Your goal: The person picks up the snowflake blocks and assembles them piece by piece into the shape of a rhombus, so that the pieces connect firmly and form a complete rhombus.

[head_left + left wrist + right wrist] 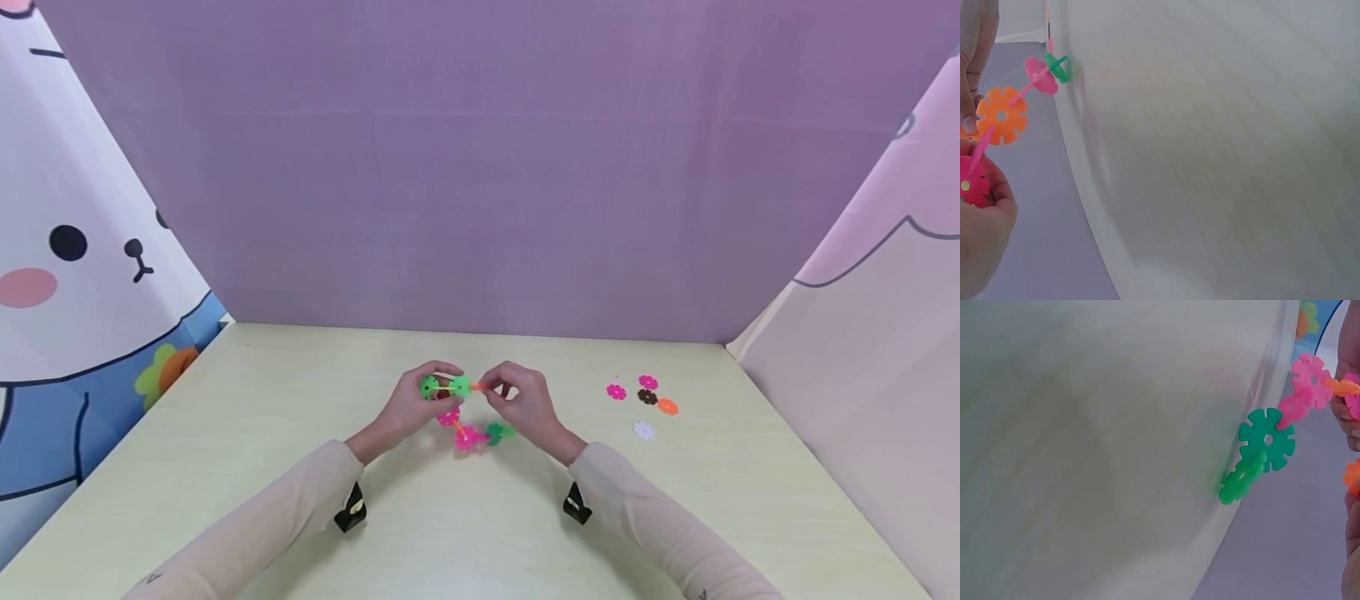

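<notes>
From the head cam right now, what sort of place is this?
Likely a small screened-off tabletop booth, perhaps for recording: a pale table, a plain purple backdrop behind it, and a cartoon-printed panel on the left.

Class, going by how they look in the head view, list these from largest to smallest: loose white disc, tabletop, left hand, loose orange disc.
1. Tabletop
2. Left hand
3. Loose white disc and loose orange disc: too alike to rank.
</notes>
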The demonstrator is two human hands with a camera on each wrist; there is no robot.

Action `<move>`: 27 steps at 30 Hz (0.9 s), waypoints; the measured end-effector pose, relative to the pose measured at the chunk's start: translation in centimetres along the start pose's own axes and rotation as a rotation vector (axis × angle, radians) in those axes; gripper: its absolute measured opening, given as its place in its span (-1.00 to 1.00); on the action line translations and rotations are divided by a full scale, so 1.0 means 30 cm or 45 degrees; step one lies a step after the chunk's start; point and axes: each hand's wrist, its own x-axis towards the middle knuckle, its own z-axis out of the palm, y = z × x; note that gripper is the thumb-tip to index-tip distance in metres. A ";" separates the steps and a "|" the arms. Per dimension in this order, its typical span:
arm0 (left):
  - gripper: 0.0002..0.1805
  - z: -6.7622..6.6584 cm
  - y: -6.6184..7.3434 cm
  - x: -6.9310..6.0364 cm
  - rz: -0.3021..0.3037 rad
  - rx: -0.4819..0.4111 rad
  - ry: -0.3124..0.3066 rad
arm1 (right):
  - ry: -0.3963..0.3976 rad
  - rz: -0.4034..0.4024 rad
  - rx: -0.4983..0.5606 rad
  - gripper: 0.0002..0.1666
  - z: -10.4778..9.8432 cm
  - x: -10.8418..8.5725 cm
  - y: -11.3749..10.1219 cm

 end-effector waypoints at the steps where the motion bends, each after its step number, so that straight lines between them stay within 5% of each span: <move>1: -0.60 0.000 0.000 -0.001 0.003 0.005 -0.001 | -0.004 0.002 0.013 -0.86 0.001 0.000 0.001; 7: -0.63 -0.001 -0.044 0.016 0.049 0.027 0.007 | -0.001 -0.042 0.047 -0.88 0.006 0.007 -0.001; 15: -0.63 0.000 -0.046 0.016 0.045 0.025 0.027 | -0.036 -0.048 -0.041 -0.85 0.001 0.013 0.000; 27: -0.62 -0.007 -0.048 0.012 0.009 0.025 0.089 | -0.141 0.140 -0.101 -0.77 -0.057 0.001 0.021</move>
